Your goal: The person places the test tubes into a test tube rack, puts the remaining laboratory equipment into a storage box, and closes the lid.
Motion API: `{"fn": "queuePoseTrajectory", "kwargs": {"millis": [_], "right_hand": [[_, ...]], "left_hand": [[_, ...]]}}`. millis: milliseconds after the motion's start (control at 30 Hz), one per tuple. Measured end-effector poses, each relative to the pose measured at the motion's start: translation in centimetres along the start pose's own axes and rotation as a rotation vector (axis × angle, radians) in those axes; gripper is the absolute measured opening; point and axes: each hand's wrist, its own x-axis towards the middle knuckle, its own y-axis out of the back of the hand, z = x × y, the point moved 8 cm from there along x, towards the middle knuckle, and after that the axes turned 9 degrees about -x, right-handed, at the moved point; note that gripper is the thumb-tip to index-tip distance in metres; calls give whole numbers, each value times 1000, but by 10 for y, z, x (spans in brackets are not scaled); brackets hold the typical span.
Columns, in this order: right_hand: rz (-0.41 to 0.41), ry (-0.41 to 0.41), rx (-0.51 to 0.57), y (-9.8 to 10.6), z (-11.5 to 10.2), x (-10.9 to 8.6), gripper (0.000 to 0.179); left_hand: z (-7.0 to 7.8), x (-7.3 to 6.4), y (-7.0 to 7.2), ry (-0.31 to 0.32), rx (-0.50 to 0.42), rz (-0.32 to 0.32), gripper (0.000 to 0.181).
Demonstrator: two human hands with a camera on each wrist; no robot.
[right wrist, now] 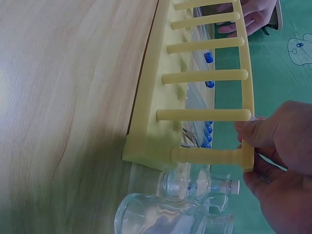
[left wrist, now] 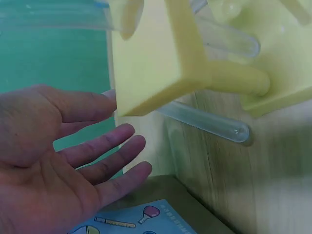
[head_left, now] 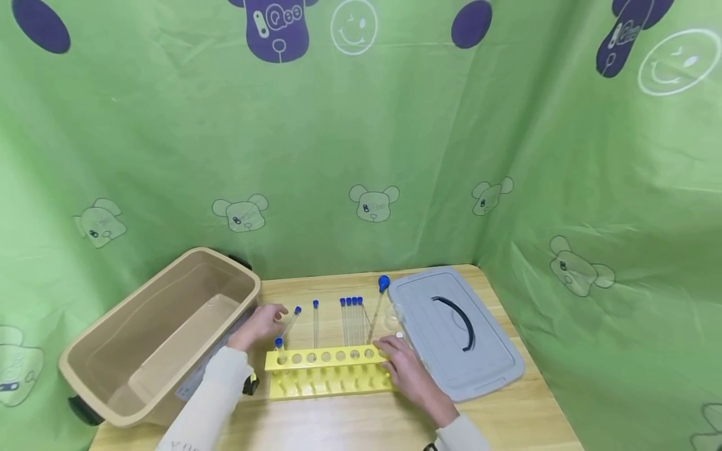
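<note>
A yellow test tube rack point(head_left: 327, 356) stands in the middle of the wooden table. My right hand point(head_left: 405, 366) grips the right end of its top bar, thumb and fingers around the edge in the right wrist view. Beyond the rack's left end, my left hand point(head_left: 264, 326) has its fingers spread and loose, with nothing in them. A blue-capped test tube point(head_left: 297, 311) lies just to its right. Another blue-capped tube point(head_left: 279, 342) stands in the leftmost hole, its clear lower end point(left wrist: 229, 39) showing below the top bar. In the left wrist view, a tube point(left wrist: 209, 122) lies on the table.
More capped tubes point(head_left: 351, 322) lie behind the rack, beside a blue-bulbed dropper point(head_left: 383, 284). Glass bottles point(right wrist: 161, 214) stand near its right end. A brown bin point(head_left: 135, 338) is at left, and a grey lid point(head_left: 457, 338) with a black handle lies at right.
</note>
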Motion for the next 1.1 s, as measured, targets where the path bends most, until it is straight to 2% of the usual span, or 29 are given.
{"fn": "queuePoseTrajectory", "kwargs": {"millis": [67, 167, 533, 667, 800, 1100], "right_hand": [[-9, -7, 6, -1, 0, 0, 53], [-9, -7, 13, -1, -1, 1, 53], [-10, 16, -13, 1, -5, 3, 52], [-12, 12, -22, 3, -5, 0, 52], [-20, 5, -21, 3, -5, 0, 53], [-15, 6, -14, 3, -5, 3, 53]], "left_hand": [[-2, 3, -2, 22, 17, -28, 46], [-5, 11, -3, 19, 55, -53, 46], [-16, 29, -13, 41, 190, -75, 44], [-19, 34, -18, 74, 218, -90, 37], [-23, 36, -20, 88, 218, -95, 36], [-29, 38, -22, 98, 155, -103, 33]]}}
